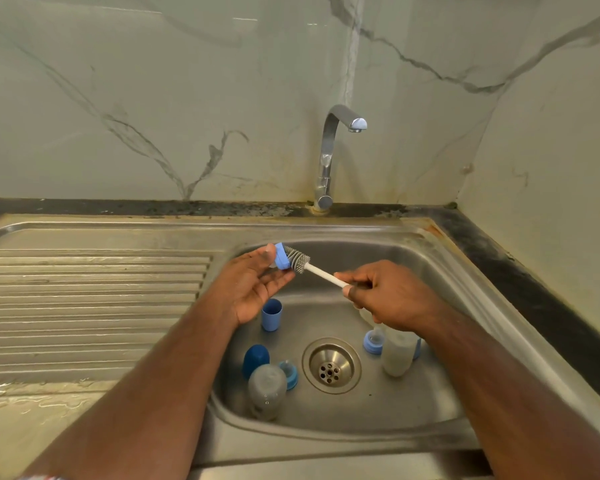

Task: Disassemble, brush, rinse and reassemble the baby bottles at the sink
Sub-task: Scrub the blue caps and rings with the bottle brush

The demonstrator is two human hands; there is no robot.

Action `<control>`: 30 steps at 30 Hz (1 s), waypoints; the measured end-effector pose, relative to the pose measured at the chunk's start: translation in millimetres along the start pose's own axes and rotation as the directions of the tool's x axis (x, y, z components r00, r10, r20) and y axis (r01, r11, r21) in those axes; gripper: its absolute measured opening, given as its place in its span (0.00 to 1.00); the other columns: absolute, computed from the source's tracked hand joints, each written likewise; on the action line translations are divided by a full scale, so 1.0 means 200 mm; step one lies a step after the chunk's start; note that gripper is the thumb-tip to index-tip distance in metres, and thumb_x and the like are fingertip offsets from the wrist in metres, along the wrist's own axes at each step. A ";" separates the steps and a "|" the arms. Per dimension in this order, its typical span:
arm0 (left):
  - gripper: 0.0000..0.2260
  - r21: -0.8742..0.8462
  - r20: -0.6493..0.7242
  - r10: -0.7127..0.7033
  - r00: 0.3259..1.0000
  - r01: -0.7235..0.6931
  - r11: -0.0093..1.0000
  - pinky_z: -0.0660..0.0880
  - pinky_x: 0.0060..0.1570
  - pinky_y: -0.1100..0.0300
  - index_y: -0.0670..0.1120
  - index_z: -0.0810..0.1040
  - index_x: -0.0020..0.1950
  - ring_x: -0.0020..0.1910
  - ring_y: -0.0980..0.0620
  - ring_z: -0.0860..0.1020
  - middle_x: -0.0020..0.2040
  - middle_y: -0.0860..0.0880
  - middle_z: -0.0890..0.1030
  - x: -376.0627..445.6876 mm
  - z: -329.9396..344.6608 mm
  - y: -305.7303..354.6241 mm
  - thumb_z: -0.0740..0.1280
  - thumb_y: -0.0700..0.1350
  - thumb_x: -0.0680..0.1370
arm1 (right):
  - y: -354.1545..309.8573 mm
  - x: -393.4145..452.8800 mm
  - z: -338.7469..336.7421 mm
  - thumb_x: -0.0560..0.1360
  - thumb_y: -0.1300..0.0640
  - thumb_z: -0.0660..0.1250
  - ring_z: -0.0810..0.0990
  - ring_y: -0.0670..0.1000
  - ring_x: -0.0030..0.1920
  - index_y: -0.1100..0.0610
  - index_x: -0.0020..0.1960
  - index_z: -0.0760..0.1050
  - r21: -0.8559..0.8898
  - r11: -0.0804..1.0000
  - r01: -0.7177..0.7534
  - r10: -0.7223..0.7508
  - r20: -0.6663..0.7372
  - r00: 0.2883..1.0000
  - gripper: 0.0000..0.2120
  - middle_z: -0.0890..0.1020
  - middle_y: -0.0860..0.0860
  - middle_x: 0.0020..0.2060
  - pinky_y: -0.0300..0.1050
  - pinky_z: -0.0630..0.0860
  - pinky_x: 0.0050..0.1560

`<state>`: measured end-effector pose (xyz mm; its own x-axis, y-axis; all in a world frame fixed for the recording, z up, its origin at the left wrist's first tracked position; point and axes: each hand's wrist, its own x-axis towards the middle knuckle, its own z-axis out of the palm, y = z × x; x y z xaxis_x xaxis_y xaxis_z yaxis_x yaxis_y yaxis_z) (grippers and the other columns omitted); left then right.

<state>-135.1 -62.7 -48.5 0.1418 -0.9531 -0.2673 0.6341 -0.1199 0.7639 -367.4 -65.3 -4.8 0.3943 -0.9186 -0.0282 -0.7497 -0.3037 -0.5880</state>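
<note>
Left hand [253,284] pinches the blue collar ring [280,257]; right hand [388,294] clenches the bottle brush [312,269], its long axis pointing straight from that grip into the ring.

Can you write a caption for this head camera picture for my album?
Left hand holds a blue collar while right hand scrubs it with a brush.
</note>
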 end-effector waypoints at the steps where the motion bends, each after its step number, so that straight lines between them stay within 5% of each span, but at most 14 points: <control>1: 0.09 -0.012 0.000 0.006 1.000 -0.006 1.000 0.84 0.50 0.49 0.36 0.78 0.60 0.52 0.41 0.85 0.54 0.36 0.84 0.00 0.01 0.00 0.67 0.39 0.81 | -0.01 0.00 0.00 0.81 0.52 0.66 0.76 0.44 0.33 0.43 0.68 0.77 -0.035 0.999 0.013 -0.013 -0.012 1.000 0.16 0.81 0.44 0.38 0.42 0.77 0.37; 6: 0.11 0.056 -0.032 0.022 0.999 -0.020 0.998 0.85 0.44 0.55 0.39 0.79 0.59 0.48 0.44 0.86 0.53 0.37 0.85 -0.01 0.00 0.02 0.70 0.43 0.80 | -0.02 -0.01 -0.01 0.80 0.51 0.66 0.78 0.44 0.34 0.40 0.68 0.76 -0.124 0.992 0.021 -0.032 -0.093 0.995 0.17 0.79 0.40 0.38 0.35 0.69 0.34; 14: 0.13 0.100 -0.065 0.005 0.998 0.002 0.995 0.84 0.41 0.57 0.38 0.79 0.60 0.45 0.46 0.85 0.51 0.37 0.85 -0.02 -0.01 0.04 0.69 0.46 0.81 | -0.07 -0.02 -0.02 0.80 0.53 0.67 0.75 0.43 0.32 0.43 0.66 0.78 -0.090 0.995 0.050 -0.051 -0.013 0.999 0.16 0.80 0.41 0.37 0.31 0.67 0.31; 25: 0.11 0.150 -0.055 -0.008 0.998 0.016 0.989 0.84 0.41 0.57 0.39 0.79 0.61 0.45 0.46 0.84 0.51 0.37 0.84 -0.02 0.02 0.03 0.65 0.45 0.84 | -0.10 -0.03 -0.01 0.81 0.50 0.64 0.77 0.45 0.34 0.40 0.69 0.75 -0.226 0.973 0.040 -0.051 -0.044 0.998 0.17 0.81 0.43 0.40 0.38 0.71 0.35; 30: 0.12 0.168 -0.091 -0.003 0.996 0.018 0.986 0.84 0.43 0.58 0.41 0.80 0.59 0.45 0.46 0.84 0.52 0.37 0.85 -0.02 0.04 0.01 0.65 0.48 0.84 | -0.11 -0.04 -0.03 0.83 0.48 0.61 0.76 0.45 0.43 0.38 0.71 0.71 -0.411 0.911 0.027 -0.084 -0.122 0.989 0.18 0.76 0.43 0.48 0.43 0.75 0.44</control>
<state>-139.6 -61.8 -41.1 0.2087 -0.9234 -0.3221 0.5002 -0.1822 0.8465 -356.6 -51.7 13.5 0.3882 -0.9137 0.1202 -0.8910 -0.4055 -0.2044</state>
